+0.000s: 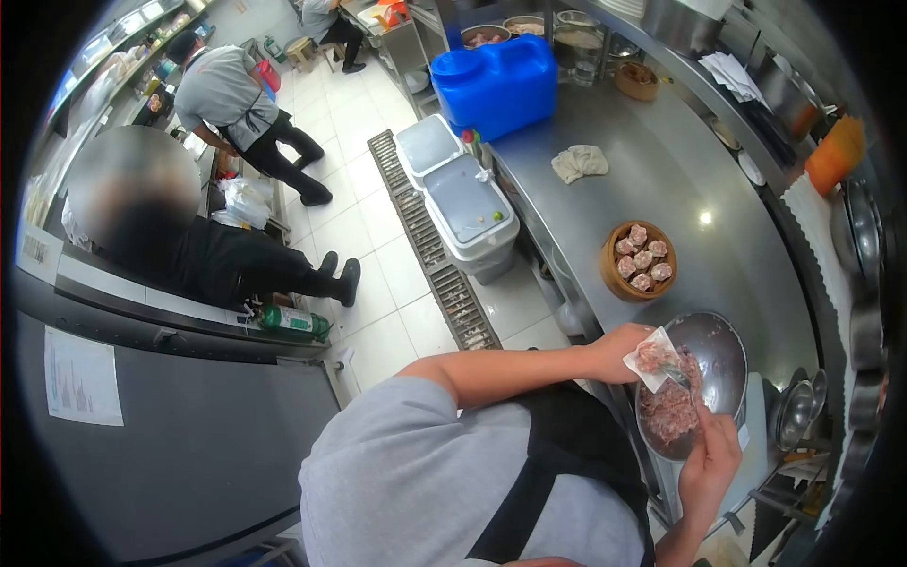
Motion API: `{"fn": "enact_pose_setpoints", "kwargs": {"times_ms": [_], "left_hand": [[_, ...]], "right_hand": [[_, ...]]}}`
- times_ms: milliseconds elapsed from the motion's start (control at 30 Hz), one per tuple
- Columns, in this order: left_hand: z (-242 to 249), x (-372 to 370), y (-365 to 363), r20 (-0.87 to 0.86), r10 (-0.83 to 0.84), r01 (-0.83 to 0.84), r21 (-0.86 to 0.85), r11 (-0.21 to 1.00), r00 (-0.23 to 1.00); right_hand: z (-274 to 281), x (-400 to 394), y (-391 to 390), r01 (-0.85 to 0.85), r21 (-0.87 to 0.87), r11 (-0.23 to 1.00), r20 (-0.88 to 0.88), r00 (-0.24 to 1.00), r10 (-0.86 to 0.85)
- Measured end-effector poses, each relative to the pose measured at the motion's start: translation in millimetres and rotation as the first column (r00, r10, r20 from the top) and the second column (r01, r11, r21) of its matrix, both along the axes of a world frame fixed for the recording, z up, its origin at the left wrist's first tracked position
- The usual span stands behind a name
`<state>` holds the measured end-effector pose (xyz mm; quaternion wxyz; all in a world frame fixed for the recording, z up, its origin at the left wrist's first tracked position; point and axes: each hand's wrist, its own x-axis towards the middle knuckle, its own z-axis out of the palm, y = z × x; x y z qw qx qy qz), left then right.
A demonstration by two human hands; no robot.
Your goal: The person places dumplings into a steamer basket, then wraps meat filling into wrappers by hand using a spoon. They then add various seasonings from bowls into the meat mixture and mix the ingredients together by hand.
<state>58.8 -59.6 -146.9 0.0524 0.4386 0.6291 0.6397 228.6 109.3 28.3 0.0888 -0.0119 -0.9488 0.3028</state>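
Note:
My left hand [616, 352] holds a thin, pale dumpling wrapper [632, 360] with pink minced meat on it, above the near-left rim of a steel mixing bowl [726, 352]. My right hand [715, 452] is closed around a small metal utensil [676, 375], its tip against the meat on the wrapper; whether it is a knife or a spoon I cannot make out. Raw minced meat [669, 419] lies in the bowl. Beyond the bowl stands a round bamboo steamer [612, 276] with several open-topped meat dumplings [642, 260] inside.
On the steel counter [704, 180] lie a crumpled cloth [579, 163] and a blue jerrycan [501, 87]. Small metal bowls [796, 414] sit at the right. Lidded white bins [470, 213] stand beside the counter. Two people [231, 99] [189, 250] stand across the aisle; another person [326, 24] sits farther back.

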Motion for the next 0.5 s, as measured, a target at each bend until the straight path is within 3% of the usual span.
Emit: {"fn": "enact_pose_setpoints", "kwargs": {"times_ms": [167, 500], "left_hand": [[-11.1, -2.8, -9.0, -0.021, 0.036, -0.038, -0.108, 0.993, 0.999], [-16.8, -5.0, -13.0, -0.033, 0.047, -0.049, -0.091, 0.995, 0.998]], "right_hand": [[-7.1, -5.3, 1.4, -0.01, -0.055, 0.998, -0.058, 0.998, 0.007], [-16.7, -2.2, 8.2, 0.036, -0.088, 0.995, -0.078, 0.996, -0.043]]}}
